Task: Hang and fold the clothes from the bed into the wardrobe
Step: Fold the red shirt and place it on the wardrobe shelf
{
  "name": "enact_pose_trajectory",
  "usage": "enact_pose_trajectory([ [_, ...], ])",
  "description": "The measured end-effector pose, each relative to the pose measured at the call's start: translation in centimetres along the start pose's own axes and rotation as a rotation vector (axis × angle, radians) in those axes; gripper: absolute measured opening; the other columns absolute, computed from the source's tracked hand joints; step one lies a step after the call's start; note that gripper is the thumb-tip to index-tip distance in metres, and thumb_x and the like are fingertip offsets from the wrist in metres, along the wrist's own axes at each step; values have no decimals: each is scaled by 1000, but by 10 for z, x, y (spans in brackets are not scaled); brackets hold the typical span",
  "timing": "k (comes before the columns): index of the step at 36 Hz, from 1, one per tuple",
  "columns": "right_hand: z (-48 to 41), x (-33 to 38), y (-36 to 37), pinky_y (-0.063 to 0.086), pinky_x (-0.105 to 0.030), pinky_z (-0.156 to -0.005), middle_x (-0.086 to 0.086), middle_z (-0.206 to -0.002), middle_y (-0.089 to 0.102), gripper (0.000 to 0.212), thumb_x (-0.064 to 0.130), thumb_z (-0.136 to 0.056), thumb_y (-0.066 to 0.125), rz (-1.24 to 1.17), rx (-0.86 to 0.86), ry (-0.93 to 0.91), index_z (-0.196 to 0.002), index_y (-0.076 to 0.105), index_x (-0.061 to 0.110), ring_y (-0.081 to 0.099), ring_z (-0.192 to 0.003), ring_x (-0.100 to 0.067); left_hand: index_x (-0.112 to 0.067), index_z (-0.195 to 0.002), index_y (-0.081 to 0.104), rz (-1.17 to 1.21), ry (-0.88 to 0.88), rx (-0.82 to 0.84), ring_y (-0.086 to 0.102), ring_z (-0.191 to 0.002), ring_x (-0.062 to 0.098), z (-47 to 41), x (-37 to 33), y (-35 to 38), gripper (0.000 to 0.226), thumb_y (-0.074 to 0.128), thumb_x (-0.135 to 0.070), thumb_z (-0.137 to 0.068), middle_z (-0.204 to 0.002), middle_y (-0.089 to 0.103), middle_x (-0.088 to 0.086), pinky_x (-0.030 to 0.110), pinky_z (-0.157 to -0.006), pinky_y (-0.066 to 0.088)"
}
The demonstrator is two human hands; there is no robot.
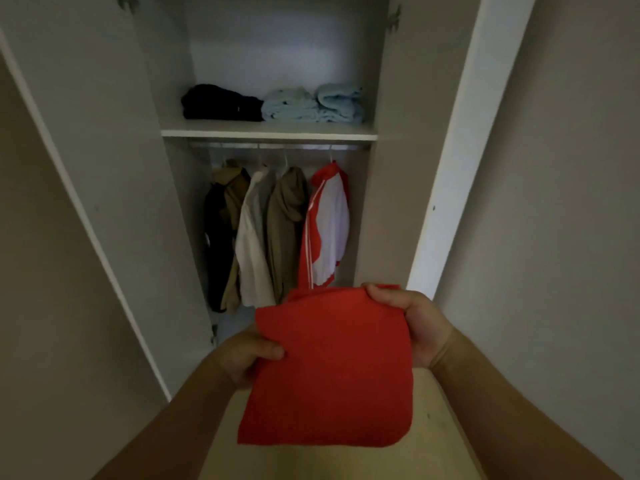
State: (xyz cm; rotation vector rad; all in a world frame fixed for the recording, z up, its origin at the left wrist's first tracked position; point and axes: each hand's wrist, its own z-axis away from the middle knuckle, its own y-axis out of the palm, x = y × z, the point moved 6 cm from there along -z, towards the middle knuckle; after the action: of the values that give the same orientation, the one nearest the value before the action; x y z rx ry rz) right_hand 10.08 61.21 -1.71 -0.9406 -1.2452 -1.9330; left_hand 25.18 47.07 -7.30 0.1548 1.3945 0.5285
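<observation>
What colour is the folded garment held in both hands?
Plain red, clearest in the head view.

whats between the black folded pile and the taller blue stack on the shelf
A lower light blue folded pile sits between the black pile and the taller blue stack on the shelf, close against both, in the head view.

In front of the wardrobe (pixel 381 209), between left hand (pixel 242 356) and right hand (pixel 417 323), a folded garment (pixel 332 372). On the shelf (pixel 270 130) inside, folded piles (pixel 289 105) side by side. Beneath, on the rail (pixel 242 145), hanging jackets (pixel 282 233).
</observation>
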Motion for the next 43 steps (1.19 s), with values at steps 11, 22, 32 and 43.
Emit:
enact_pose_trajectory([
  [11, -137, 68, -1, 59, -33, -68, -17, -103, 75, 37, 31, -85, 75, 234, -278, -201, -111, 71, 5, 74, -91, -28, -13, -138, 55, -105, 146, -301, 66, -115, 33, -48, -92, -104, 84, 90, -20, -62, -128, 66, 16, 44, -91, 55],
  [22, -318, 175, -13, 57, -25, -84, 7, -104, 75, 34, 48, -74, 82, 832, -26, -400, -107, 74, 40, 72, -96, -12, -32, -129, 58, -567, 285, -479, 70, -104, 13, -156, -249, -197, 65, 84, -29, -69, -114, 73, -6, 32, -89, 57],
  [32, -464, 326, 18, 56, -18, -73, 12, -88, 77, 17, 40, -95, 62, 965, -62, -700, -91, 78, 37, 74, -81, -7, -24, -136, 54, -779, 340, -592, 69, -108, 20, -249, -427, -269, 63, 80, -30, -78, -121, 69, 1, 43, -98, 54],
  [43, -591, 470, 86, 45, -7, -67, 12, -85, 67, 14, 31, -94, 68, 1173, -309, -1120, -99, 74, 20, 60, -74, 1, -28, -120, 59, -1000, 678, -690, 68, -91, -2, -315, -599, -355, 47, 80, -14, -81, -107, 69, -11, 15, -77, 52],
])
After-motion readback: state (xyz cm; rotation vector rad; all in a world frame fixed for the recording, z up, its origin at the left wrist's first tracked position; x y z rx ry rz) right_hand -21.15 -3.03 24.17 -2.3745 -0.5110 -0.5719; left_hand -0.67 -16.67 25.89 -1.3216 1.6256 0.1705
